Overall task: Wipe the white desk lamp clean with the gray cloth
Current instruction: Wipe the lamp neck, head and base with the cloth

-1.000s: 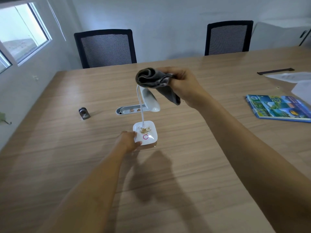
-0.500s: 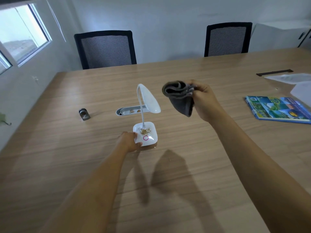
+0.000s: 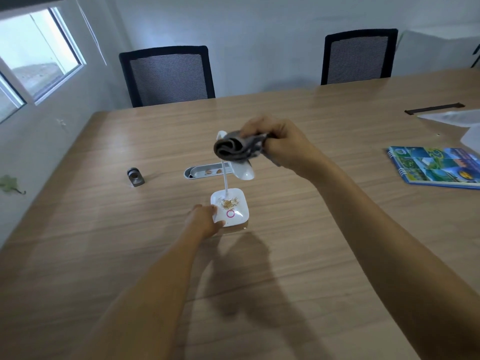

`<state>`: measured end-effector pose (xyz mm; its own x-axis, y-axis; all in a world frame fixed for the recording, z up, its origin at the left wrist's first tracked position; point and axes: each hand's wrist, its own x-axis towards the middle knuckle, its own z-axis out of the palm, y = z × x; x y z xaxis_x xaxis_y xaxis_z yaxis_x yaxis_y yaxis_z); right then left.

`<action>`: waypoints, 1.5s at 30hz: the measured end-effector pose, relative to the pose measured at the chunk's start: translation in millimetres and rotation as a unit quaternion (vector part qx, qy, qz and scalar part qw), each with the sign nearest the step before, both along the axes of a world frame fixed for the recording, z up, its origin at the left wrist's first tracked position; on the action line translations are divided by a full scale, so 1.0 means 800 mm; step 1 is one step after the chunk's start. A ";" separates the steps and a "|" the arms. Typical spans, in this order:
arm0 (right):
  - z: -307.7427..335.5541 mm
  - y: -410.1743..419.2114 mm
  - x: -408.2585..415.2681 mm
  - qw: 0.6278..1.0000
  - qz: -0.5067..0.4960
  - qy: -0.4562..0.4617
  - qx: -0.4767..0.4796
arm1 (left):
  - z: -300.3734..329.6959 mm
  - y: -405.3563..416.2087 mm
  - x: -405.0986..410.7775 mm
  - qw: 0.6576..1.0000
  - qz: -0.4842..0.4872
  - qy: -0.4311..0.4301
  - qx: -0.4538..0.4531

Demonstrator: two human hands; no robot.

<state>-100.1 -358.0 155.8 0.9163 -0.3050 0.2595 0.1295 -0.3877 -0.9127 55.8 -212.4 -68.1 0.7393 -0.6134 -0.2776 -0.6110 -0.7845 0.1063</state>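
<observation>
While the head camera is looking down over the wooden bench point(image 3: 298, 255), the right hand point(image 3: 283, 144) is pinching the bunched gray cloth point(image 3: 235, 149) between thumb and fingers and holding it against the upper part of the white desk lamp point(image 3: 244, 171), over the bend of its neck and the top of its shade. Whether the cloth is pressing firmly on the shade or only brushing it cannot be told from this angle. The left hand point(image 3: 205, 219) is resting its loosely curled fingers on the near left corner of the lamp base point(image 3: 239, 216), apparently steadying it on the bench.

Judging by the scene, the wiping is sitting at an early to middle stage: the cloth is working the head of the lamp, while brownish crumbs point(image 3: 229, 203) are lying on the base just behind a pink ring mark, so the base is looking not yet cleaned. The thin neck is probably also waiting.

As for containers, an oval recessed tray point(image 3: 189, 174) set into the bench just behind the lamp is holding a few small brownish bits; what they are is too small to tell.
</observation>
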 end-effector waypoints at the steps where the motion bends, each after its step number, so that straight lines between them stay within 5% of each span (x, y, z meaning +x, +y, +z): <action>1: -0.001 -0.003 -0.010 1.000 0.017 -0.011 -0.022 | 0.000 -0.001 0.000 1.000 0.000 0.000 0.001; 5: 0.014 -0.005 -0.051 0.997 0.070 -0.007 -0.011 | -0.003 -0.001 0.001 1.000 -0.002 -0.002 0.001; 8: 0.030 0.002 -0.047 0.999 -0.015 -0.036 0.020 | -0.003 -0.002 0.003 1.000 -0.006 -0.007 0.010; 13: 0.023 0.013 0.013 0.940 -0.175 0.006 -0.292 | -0.005 -0.002 0.007 0.999 -0.026 -0.015 0.015; 16: 0.016 0.027 0.015 0.928 -0.132 0.055 -0.344 | -0.007 -0.001 0.009 0.999 -0.035 -0.019 0.009; 21: -0.003 0.030 -0.035 0.920 -0.063 -0.022 -0.386 | -0.004 -0.003 0.006 0.998 -0.044 -0.044 0.018; 25: -0.007 0.005 -0.067 0.949 0.016 -0.070 -0.307 | 0.001 -0.006 0.003 0.998 -0.032 -0.047 0.019; 28: 0.001 -0.009 -0.071 0.993 0.027 -0.067 -0.097 | 0.002 -0.006 0.001 0.999 -0.026 -0.043 0.015; 31: 0.001 -0.008 -0.051 0.995 -0.040 -0.078 0.049 | 0.002 -0.004 0.001 0.999 -0.020 -0.031 0.015; 39: -0.032 -0.007 -0.029 0.999 0.001 -0.033 -0.015 | 0.004 -0.001 -0.001 1.000 -0.019 -0.018 -0.002; 45: -0.064 -0.040 -0.061 0.987 0.022 -0.047 0.154 | 0.006 0.000 -0.004 1.000 -0.012 -0.015 -0.021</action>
